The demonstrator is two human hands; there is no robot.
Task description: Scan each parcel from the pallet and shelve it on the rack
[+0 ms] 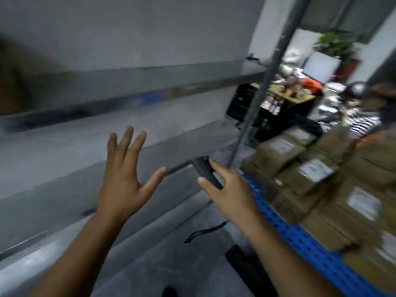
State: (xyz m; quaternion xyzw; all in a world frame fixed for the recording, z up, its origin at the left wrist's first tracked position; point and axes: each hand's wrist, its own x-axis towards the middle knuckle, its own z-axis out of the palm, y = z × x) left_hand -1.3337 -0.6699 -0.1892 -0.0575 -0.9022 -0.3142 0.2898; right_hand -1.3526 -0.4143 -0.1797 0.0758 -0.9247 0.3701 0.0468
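The left grip (122,185) is spread wide and holds nothing; the right grip (233,194) pinches a black scanner (203,170), strap dangling. Brown parcels (300,179) sit stacked on the blue pallet (300,239), back from its near edge, beside the grey rack (107,99).

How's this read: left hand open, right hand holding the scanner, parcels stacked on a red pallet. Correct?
One point is wrong: the pallet is blue, not red, as the head view shows. The rest stands: the left hand is open, the right hand holds the scanner, and the parcels are stacked on the pallet.
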